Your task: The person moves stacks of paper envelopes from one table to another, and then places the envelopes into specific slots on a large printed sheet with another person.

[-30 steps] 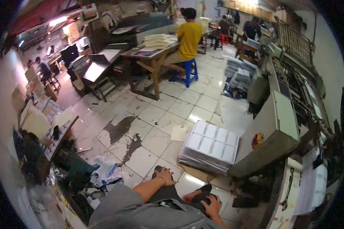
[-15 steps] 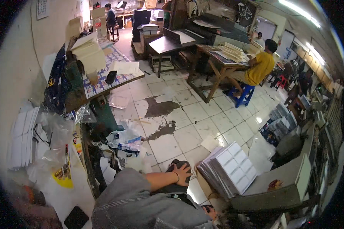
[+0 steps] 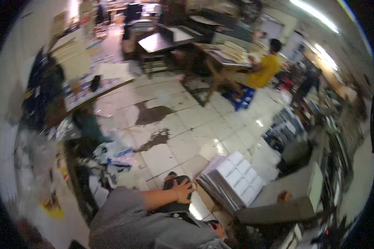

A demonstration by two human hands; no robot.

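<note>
Black trouser knee (image 3: 178,206): near, under left hand (image 3: 182,191), fingers spread, nothing gripped, prob just resting
Right hand (image 3: 217,230): near right, half hidden, can't tell its grip
White paper stack (image 3: 237,176): right, seemingly on cardboard (image 3: 204,198), maybe to stay clean

From where I sit at the feed, I make out the left trouser leg (image 3: 175,206) as a plain, near-black covering over a bent knee. Its rounded top stands out dark against the pale floor tiles, and the thigh part runs back toward the body. The left hand (image 3: 182,191) rests across that knee, fingers spread over the cloth. I get far less of the right trouser leg (image 3: 211,223): just a small dark patch low in my view, beside the right hand (image 3: 217,231). Blur hides the weave and any creases from me.
</note>
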